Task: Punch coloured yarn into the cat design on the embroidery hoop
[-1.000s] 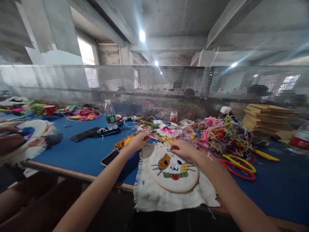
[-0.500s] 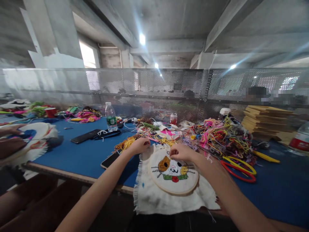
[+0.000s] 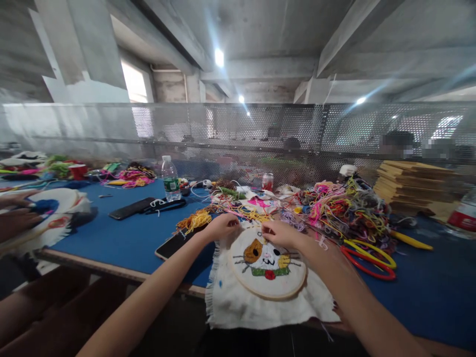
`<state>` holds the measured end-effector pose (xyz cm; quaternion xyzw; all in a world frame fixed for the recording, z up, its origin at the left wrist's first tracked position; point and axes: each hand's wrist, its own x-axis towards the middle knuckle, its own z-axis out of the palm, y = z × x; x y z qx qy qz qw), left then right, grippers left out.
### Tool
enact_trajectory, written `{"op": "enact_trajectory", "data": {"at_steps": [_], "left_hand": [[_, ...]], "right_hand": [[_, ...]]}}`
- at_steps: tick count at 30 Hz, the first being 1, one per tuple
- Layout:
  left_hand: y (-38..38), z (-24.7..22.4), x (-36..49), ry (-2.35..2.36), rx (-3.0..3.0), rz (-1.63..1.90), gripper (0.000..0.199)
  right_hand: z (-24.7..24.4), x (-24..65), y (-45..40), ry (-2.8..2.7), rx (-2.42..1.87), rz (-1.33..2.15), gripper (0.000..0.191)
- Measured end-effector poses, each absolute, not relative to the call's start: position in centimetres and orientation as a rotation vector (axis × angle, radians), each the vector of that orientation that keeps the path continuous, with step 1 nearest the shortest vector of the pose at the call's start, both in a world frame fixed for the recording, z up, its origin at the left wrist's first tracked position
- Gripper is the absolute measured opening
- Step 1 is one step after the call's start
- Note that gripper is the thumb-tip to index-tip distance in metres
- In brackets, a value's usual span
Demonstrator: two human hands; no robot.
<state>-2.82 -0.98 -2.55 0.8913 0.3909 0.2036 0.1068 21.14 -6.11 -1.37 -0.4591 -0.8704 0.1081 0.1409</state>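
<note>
A white cloth (image 3: 238,311) with frayed edges lies at the table's front edge, stretched in a round embroidery hoop (image 3: 277,298). Stitched on it is a cat's face (image 3: 268,261) with brown and yellow patches, a green collar and a red flower. My left hand (image 3: 223,226) is closed in a pinch near the cloth's upper left edge. At the top of the hoop, above the cat's face, my right hand (image 3: 275,232) has its fingers pinched together. Whatever either hand holds is too small to make out.
Tangled yarn (image 3: 349,213) is heaped at right, beside scissors with red and yellow handles (image 3: 372,260). Phones (image 3: 132,209), a water bottle (image 3: 170,181) and a can (image 3: 267,182) stand or lie around. At far left, another person's hands (image 3: 17,213) work on a second hoop.
My left hand has shifted slightly right, closer to my right hand. My right hand stays over the top of the hoop, and the cloth lies where it was.
</note>
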Motion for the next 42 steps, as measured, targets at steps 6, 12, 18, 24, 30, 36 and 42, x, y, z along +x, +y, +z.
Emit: {"op": "enact_trajectory", "data": {"at_steps": [6, 12, 18, 24, 30, 36, 42], "left_hand": [[-1.7, -2.6, -1.8, 1.136, 2.69, 0.544, 0.023], [-1.5, -2.6, -1.9, 1.138, 2.687, 0.525, 0.028], [-2.2, -3.0, -1.1, 1.041, 2.68, 0.561, 0.039], [-2.5, -3.3, -1.0, 1.106, 2.62, 0.436, 0.051], [-2.4, -3.2, -1.0, 1.093, 2.622, 0.435, 0.051], [-2.5, -3.1, -1.0, 1.105, 2.615, 0.422, 0.053], [-2.5, -2.9, -1.1, 1.076, 2.645, 0.405, 0.054]], "right_hand": [[-2.0, 20.9, -5.8, -2.531, -1.317, 0.377, 0.012], [-2.1, 20.2, -6.1, -2.529, -1.421, 0.338, 0.013], [-1.9, 20.3, -6.2, -2.58, -1.404, 0.249, 0.012], [-1.0, 21.3, -5.8, -2.454, -1.243, 0.623, 0.013], [-1.3, 21.6, -5.7, -2.121, -1.092, 1.29, 0.018], [-1.9, 22.5, -4.8, -2.188, -1.457, 0.696, 0.012], [0.1, 25.0, -4.4, -2.022, -1.809, -0.06, 0.02]]}}
